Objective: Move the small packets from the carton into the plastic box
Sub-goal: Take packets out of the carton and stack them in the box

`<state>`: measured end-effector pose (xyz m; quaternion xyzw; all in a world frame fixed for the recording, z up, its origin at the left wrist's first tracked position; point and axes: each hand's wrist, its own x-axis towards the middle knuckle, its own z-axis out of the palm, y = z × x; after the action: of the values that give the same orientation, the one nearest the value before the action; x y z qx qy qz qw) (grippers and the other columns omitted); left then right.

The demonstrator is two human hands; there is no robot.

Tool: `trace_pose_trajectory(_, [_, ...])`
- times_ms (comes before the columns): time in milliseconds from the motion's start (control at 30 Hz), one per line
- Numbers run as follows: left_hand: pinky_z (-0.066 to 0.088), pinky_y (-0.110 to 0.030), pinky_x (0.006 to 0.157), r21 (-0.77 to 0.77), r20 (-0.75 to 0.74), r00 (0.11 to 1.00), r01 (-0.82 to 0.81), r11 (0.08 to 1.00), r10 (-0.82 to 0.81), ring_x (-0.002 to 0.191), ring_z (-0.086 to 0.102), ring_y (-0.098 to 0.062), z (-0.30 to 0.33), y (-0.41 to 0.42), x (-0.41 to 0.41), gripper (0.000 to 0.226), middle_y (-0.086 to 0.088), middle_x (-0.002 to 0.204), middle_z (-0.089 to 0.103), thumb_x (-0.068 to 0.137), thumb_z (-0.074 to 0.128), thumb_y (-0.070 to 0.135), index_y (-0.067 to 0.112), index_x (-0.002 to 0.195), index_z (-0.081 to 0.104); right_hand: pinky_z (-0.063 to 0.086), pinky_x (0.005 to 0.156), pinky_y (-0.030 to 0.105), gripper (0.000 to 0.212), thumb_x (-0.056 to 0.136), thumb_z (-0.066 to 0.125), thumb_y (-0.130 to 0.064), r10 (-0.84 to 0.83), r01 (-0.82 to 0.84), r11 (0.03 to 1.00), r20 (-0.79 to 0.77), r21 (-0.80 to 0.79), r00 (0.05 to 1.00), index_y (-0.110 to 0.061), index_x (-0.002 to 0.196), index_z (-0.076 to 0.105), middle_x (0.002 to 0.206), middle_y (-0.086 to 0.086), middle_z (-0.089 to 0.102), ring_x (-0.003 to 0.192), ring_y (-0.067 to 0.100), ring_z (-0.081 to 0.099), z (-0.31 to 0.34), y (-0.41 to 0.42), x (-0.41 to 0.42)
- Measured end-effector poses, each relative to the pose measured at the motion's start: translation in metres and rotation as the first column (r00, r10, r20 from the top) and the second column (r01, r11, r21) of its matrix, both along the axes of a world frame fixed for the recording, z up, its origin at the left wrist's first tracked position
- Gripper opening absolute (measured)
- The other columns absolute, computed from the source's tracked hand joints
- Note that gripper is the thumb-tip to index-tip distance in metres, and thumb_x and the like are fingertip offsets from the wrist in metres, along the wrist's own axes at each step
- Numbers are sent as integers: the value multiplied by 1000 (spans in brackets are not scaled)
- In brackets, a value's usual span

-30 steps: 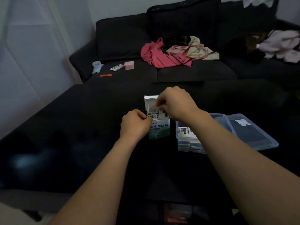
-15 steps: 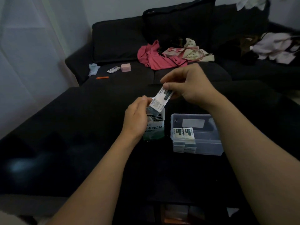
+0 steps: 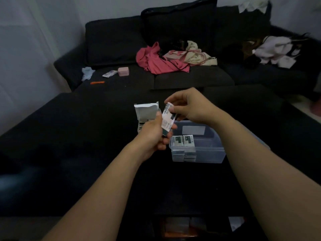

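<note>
Both hands now grip one small white printed packet (image 3: pixel 168 119): the left hand (image 3: pixel 153 134), which clasped the carton half a second ago, pinches its lower end, the right hand (image 3: pixel 189 106) its top. One open white carton (image 3: pixel 146 111) stands just behind the left hand. One clear plastic box (image 3: pixel 205 148) below the right hand holds two packet stacks (image 3: pixel 183 141).

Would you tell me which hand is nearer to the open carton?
Left. The left hand overlaps the carton at its right side; the right hand is farther right.
</note>
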<state>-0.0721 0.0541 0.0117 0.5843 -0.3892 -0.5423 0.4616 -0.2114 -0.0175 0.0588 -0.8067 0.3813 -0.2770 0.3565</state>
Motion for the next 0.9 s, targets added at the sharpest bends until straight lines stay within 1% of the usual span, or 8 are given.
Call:
trace_pose_trajectory(133, [30, -20, 38, -37, 80, 997, -1, 999, 4, 42, 43, -8, -4, -6, -11, 67, -3, 65, 57, 107, 19, 55, 11, 96, 68, 61, 68, 30, 35, 94, 64, -1, -66, 37, 982, 150, 185, 986, -5, 128, 60, 103, 22, 72, 90, 29, 72, -7, -1, -7])
trace_pose_trajectory(300, [30, -20, 38, -1, -6, 999, 50, 999, -50, 45, 44, -10, -6, -9, -17, 65, -3, 65, 60, 108, 21, 53, 10, 99, 70, 62, 69, 26, 18, 95, 63, -5, -75, 10, 934, 170, 357, 983, -3, 112, 67, 98, 16, 74, 81, 17, 73, -11, -5, -23])
trace_pose_trajectory(467, [42, -21, 44, 37, -94, 987, 134, 990, -131, 55, 62, -15, -2, -9, -16, 64, -7, 77, 71, 109, 23, 50, 8, 114, 71, 60, 69, 27, 15, 95, 63, -3, -60, 23, 944, 103, 330, 993, -6, 108, 69, 96, 17, 76, 79, 21, 71, -10, -8, -30])
trace_pose_trajectory(633, [39, -23, 42, 21, -110, 989, 105, 994, -102, 54, 54, -15, -2, -11, -23, 53, -7, 72, 62, 109, 27, 47, 8, 121, 62, 60, 68, 21, 18, 96, 61, -4, -17, 10, 965, 24, 262, 1000, -9, 111, 69, 99, 10, 75, 87, 16, 73, -8, -8, -31])
trace_pose_trajectory(733, [40, -23, 41, -45, 38, 994, 102, 994, -101, 53, 58, -16, -3, -12, -28, 51, -8, 77, 66, 109, 24, 47, 11, 125, 56, 54, 58, 16, 17, 98, 58, -5, -7, 4, 971, 15, 238, 1000, -10, 110, 69, 93, 7, 73, 71, 10, 66, -9, -8, -32])
trace_pose_trajectory(800, [46, -26, 42, -127, 255, 962, 131, 983, -95, 55, 66, -18, -2, -9, -29, 49, -8, 90, 71, 109, 23, 48, 17, 121, 58, 50, 54, 17, 17, 99, 57, -5, -52, 44, 972, 28, 232, 998, -9, 110, 69, 90, 8, 72, 68, 10, 60, -8, -11, -38])
trace_pose_trajectory(867, [55, -34, 55, -309, 526, 847, 109, 945, 74, 60, 67, -17, -5, -8, -25, 44, -5, 93, 71, 109, 27, 44, 19, 109, 63, 49, 54, 18, 17, 99, 56, -4, -114, 108, 967, 10, 232, 993, -10, 109, 69, 93, 11, 72, 68, 11, 58, -10, -16, -48])
trace_pose_trajectory(900, [57, -38, 64, -418, 603, 771, 87, 904, 205, 65, 66, -16, -7, -10, -21, 40, -3, 88, 70, 109, 32, 40, 18, 103, 65, 49, 56, 19, 17, 99, 55, -4, -130, 135, 964, -37, 228, 991, -10, 108, 69, 96, 13, 72, 69, 11, 58, -12, -20, -52])
